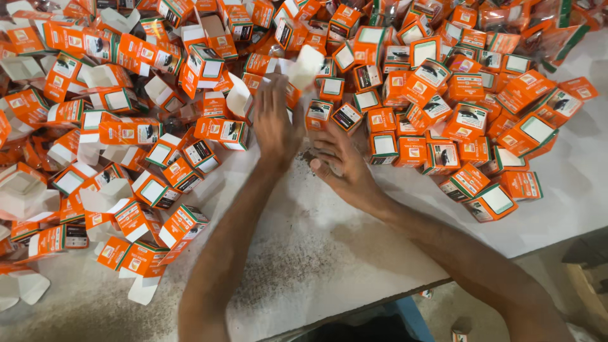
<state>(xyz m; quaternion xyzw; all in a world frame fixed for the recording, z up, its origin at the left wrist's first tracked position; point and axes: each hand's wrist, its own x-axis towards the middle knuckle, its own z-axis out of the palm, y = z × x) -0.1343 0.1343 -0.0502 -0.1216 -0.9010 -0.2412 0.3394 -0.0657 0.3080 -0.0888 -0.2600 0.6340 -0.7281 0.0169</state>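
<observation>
White table (329, 253), both hands (278, 120) among small orange cartons (437, 95), some open-flapped

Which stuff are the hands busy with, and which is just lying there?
In use:
left hand, holding an open box
right hand, cupped on the table beside dark grit

Lying about:
heap of orange boxes
open boxes at the left
a box on the floor

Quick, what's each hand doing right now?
Left hand: shut on an open orange-and-white carton, flap up.
Right hand: fingers curled on the white table beside the cartons; whether it grips something cannot be told.
</observation>
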